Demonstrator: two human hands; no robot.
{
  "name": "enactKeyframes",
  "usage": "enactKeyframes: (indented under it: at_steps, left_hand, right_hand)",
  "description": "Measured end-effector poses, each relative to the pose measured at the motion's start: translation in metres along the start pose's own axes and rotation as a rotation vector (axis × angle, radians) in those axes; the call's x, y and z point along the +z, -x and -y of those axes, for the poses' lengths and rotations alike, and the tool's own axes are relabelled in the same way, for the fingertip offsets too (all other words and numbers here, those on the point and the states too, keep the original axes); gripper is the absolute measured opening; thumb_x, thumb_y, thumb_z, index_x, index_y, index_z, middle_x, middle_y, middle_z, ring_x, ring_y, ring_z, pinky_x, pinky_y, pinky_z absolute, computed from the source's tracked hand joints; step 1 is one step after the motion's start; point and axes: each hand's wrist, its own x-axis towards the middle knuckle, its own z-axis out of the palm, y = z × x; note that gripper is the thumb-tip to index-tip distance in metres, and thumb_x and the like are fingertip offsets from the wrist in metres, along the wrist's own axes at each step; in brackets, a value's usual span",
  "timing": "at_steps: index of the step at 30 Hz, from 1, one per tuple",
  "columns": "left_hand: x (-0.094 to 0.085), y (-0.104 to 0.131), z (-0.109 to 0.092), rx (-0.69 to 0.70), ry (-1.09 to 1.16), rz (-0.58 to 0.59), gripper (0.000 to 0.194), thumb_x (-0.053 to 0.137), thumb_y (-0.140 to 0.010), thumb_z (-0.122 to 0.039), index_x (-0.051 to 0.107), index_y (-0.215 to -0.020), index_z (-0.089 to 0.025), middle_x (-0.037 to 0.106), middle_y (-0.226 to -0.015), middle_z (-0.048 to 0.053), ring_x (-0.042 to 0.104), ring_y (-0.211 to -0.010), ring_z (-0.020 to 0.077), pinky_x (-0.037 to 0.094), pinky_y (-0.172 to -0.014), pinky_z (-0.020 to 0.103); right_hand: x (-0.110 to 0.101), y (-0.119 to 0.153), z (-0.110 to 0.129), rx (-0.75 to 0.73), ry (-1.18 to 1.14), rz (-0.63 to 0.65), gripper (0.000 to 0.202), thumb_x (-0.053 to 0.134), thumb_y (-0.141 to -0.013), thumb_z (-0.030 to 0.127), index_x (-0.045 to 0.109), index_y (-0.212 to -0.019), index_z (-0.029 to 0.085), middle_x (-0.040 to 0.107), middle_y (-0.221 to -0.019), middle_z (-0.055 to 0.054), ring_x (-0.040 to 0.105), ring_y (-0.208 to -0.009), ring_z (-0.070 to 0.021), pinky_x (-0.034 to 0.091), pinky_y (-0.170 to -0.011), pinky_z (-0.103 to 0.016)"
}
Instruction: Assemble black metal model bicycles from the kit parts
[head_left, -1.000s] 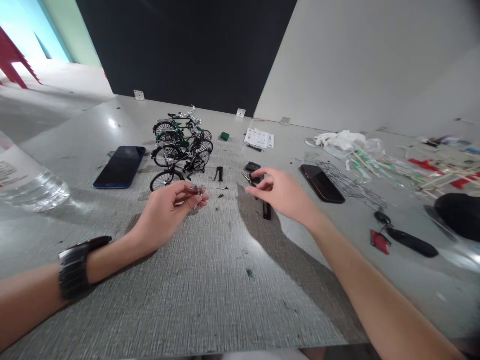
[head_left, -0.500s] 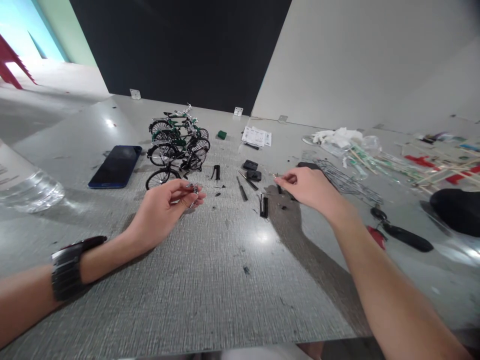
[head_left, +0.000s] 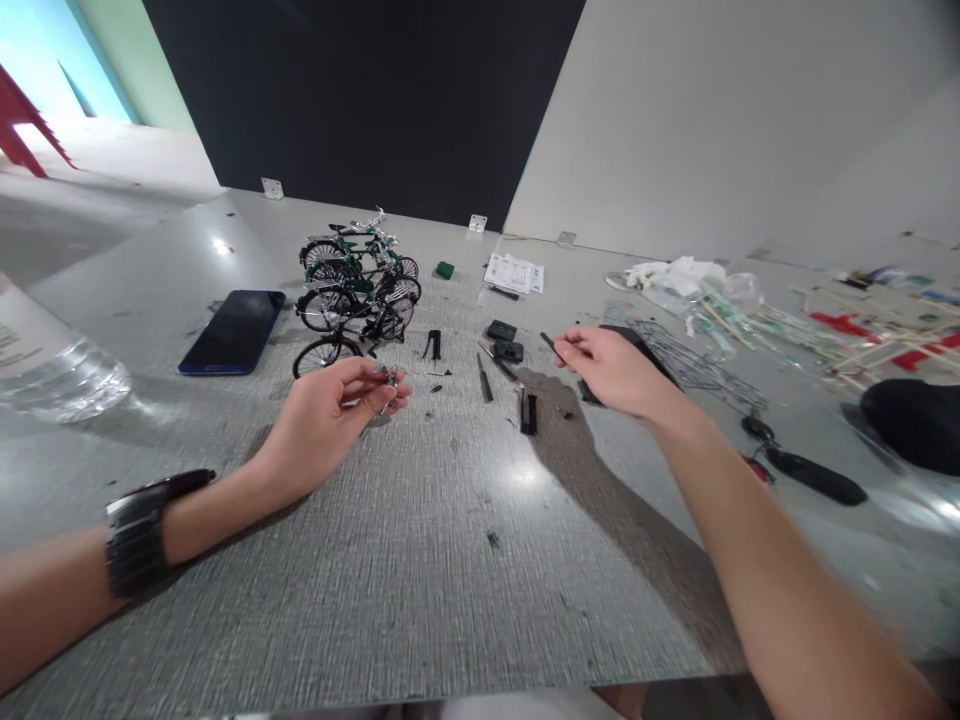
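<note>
My left hand (head_left: 330, 415) rests on the grey table (head_left: 420, 560) and pinches a small silver metal part (head_left: 388, 378) between thumb and fingers. My right hand (head_left: 615, 368) hovers just above the table and grips a thin black rod (head_left: 553, 346) at its fingertips. Between the hands lie small black parts (head_left: 528, 411), a dark stick (head_left: 484, 378) and a black fork piece (head_left: 434, 345). Several model bicycles (head_left: 358, 290), green and black, stand behind my left hand.
A blue phone (head_left: 234, 331) lies at left, a black phone (head_left: 637, 345) partly under my right hand. A clear water bottle (head_left: 52, 365) lies far left. At right: wire mesh (head_left: 694, 365), plastic bags, sticks, black and red pieces (head_left: 806, 478). Leaflet (head_left: 514, 272) at back.
My right hand moved from the black parts at centre to the right, picked up the thin black rod and lifted it slightly. My left hand stayed put with the silver part.
</note>
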Motion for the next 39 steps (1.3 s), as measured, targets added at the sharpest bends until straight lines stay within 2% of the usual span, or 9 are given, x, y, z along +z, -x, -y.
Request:
enactKeyframes:
  at_steps: [4,7,20,23,27,30,33,36,39]
  left_hand:
    - [-0.001,0.0,0.0,0.0,-0.002,0.002,0.016,0.069,-0.09,-0.031,0.067,-0.095,-0.016,0.08,-0.101,0.01,0.077,-0.098,0.023,0.064,-0.09,0.036]
    - [-0.001,0.0,-0.001,0.002,-0.004,0.003,0.015,0.068,-0.091,-0.03,0.067,-0.095,-0.016,0.08,-0.101,0.01,0.077,-0.098,0.0223,0.064,-0.089,0.035]
    - [-0.001,0.001,-0.003,0.011,-0.019,0.008,0.013,0.067,-0.091,-0.03,0.068,-0.095,-0.017,0.081,-0.101,0.009,0.077,-0.096,0.0214,0.064,-0.088,0.033]
    - [-0.001,0.001,-0.004,0.01,-0.018,0.011,0.013,0.068,-0.091,-0.029,0.068,-0.094,-0.017,0.081,-0.1,0.009,0.077,-0.095,0.0214,0.064,-0.087,0.033]
    - [0.0,0.0,-0.002,0.014,-0.004,0.017,0.015,0.069,-0.091,-0.031,0.068,-0.095,-0.017,0.08,-0.102,0.009,0.077,-0.097,0.022,0.064,-0.089,0.034]
    - [0.0,0.0,-0.002,0.016,0.007,0.014,0.015,0.068,-0.09,-0.031,0.068,-0.095,-0.016,0.08,-0.101,0.009,0.077,-0.097,0.0227,0.064,-0.09,0.036]
    - [0.0,0.0,-0.002,0.012,0.01,0.009,0.015,0.068,-0.09,-0.03,0.067,-0.094,-0.016,0.08,-0.1,0.01,0.077,-0.097,0.0229,0.064,-0.09,0.036]
    - [0.0,0.0,-0.002,0.005,0.007,0.013,0.016,0.069,-0.09,-0.03,0.067,-0.095,-0.016,0.08,-0.101,0.01,0.077,-0.098,0.0226,0.064,-0.09,0.035]
    - [0.0,0.0,-0.001,0.01,-0.002,0.015,0.015,0.068,-0.09,-0.031,0.067,-0.095,-0.016,0.08,-0.101,0.01,0.077,-0.098,0.0223,0.064,-0.09,0.034]
  right_hand:
    - [0.002,0.008,0.016,-0.021,-0.534,0.146,0.022,0.053,-0.097,0.04,0.063,-0.092,0.021,0.059,-0.087,-0.004,0.049,-0.068,-0.0152,0.043,-0.065,-0.031]
    - [0.004,0.015,0.027,-0.003,-0.803,0.213,0.014,0.058,-0.096,0.036,0.057,-0.095,0.022,0.052,-0.087,-0.002,0.045,-0.069,-0.0139,0.043,-0.068,-0.03]
    - [0.012,0.022,0.038,0.048,-1.054,0.339,0.029,0.076,-0.086,0.041,0.053,-0.087,0.022,0.052,-0.083,0.001,0.046,-0.07,-0.0135,0.043,-0.07,-0.032]
    - [0.008,0.02,0.034,0.027,-0.912,0.282,0.032,0.072,-0.087,0.046,0.05,-0.084,0.022,0.056,-0.083,-0.002,0.05,-0.07,-0.0145,0.045,-0.068,-0.032]
    - [0.002,0.008,0.012,0.075,-0.257,-0.003,0.029,0.063,-0.09,0.049,0.055,-0.093,0.022,0.068,-0.081,-0.006,0.055,-0.062,-0.0175,0.042,-0.062,-0.034]
    - [0.001,-0.001,-0.008,0.145,0.119,-0.059,0.026,0.06,-0.093,0.043,0.061,-0.104,0.02,0.072,-0.081,-0.008,0.062,-0.063,-0.0215,0.042,-0.062,-0.035]
    - [0.003,-0.003,-0.015,0.159,0.272,-0.049,0.029,0.061,-0.092,0.044,0.066,-0.106,0.019,0.073,-0.086,-0.011,0.065,-0.069,-0.025,0.043,-0.062,-0.035]
    - [0.006,0.002,-0.002,0.14,0.388,-0.089,0.035,0.06,-0.093,0.05,0.068,-0.106,0.019,0.073,-0.083,-0.013,0.065,-0.072,-0.0285,0.042,-0.061,-0.037]
    - [0.014,0.006,0.021,-0.076,0.378,-0.122,0.03,0.053,-0.098,0.045,0.069,-0.099,0.02,0.073,-0.082,-0.012,0.066,-0.081,-0.0295,0.043,-0.069,-0.039]
